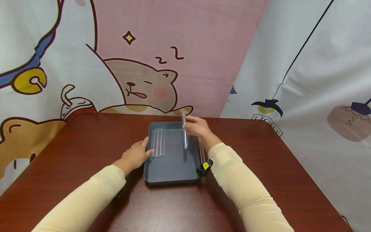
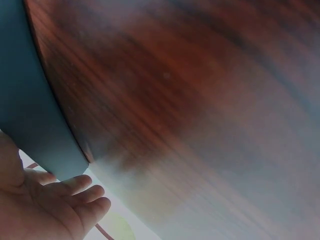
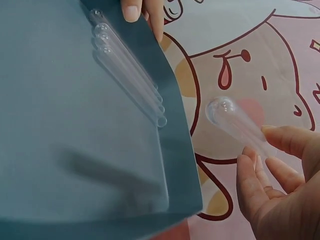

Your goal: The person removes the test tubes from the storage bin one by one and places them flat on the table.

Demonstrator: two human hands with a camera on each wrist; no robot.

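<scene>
A clear test tube is pinched between the thumb and fingers of my right hand, tilted above the right part of a grey tray. Its rounded end points away from the fingers in the right wrist view. My left hand holds the tray's left side, thumb over the rim and the other fingers outside; in the left wrist view these fingers lie loosely bent by the wall. Several clear test tubes lie side by side in the tray, close to the left thumb.
To the right of the tray, partly hidden by my right wrist, more clear tubing lies on the brown wooden table. A cloth printed with cartoon animals hangs behind the table's far edge.
</scene>
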